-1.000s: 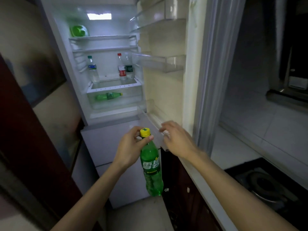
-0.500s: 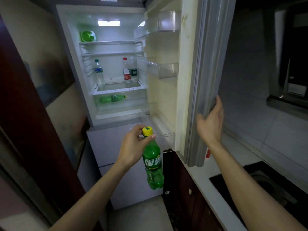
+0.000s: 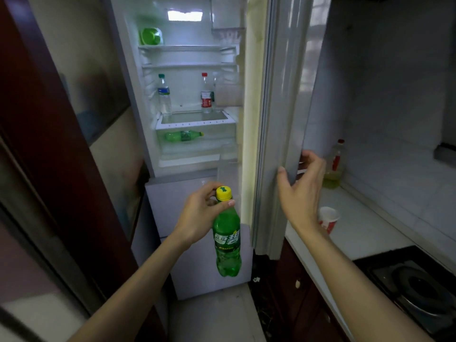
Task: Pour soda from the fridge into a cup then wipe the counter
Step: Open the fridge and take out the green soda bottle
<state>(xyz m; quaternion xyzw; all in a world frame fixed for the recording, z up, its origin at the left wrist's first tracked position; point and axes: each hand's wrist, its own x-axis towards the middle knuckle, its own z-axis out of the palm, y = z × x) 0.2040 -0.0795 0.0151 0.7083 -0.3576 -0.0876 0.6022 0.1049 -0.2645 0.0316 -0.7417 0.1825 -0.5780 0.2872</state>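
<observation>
The fridge (image 3: pixel 187 95) stands at the far middle with its inside lit, and the fridge door (image 3: pixel 276 119) is open, its edge turned toward the camera on the right of the compartment. To the right runs the white counter (image 3: pixel 365 228), and a dark stove (image 3: pixel 419 287) sits in it at the near right. On the left is a dark red door frame (image 3: pixel 49 119).

Inside the fridge, two clear bottles stand on a shelf: one with a green cap (image 3: pixel 164 95) on the left and one with a red label (image 3: pixel 206 93) on the right. Under them a green bottle (image 3: pixel 183 136) lies on its side in the drawer.

The left hand (image 3: pixel 199 213) holds the soda bottle (image 3: pixel 227 240) by its neck, just under the yellow cap (image 3: pixel 223 193), with the fingers curled around and the thumb pressed on the near side. The bottle hangs upright in front of the lower fridge part, left of the door edge.

The right hand (image 3: pixel 301 183) is at the outer edge of the door, fingers a little spread and bent around the edge, thumb on the near face.

Behind this hand, on the counter, stands a paper cup (image 3: pixel 329 218), white with red print, partly hidden by the wrist. Farther away at the wall stands an oil bottle (image 3: pixel 334 166) with yellow liquid.
</observation>
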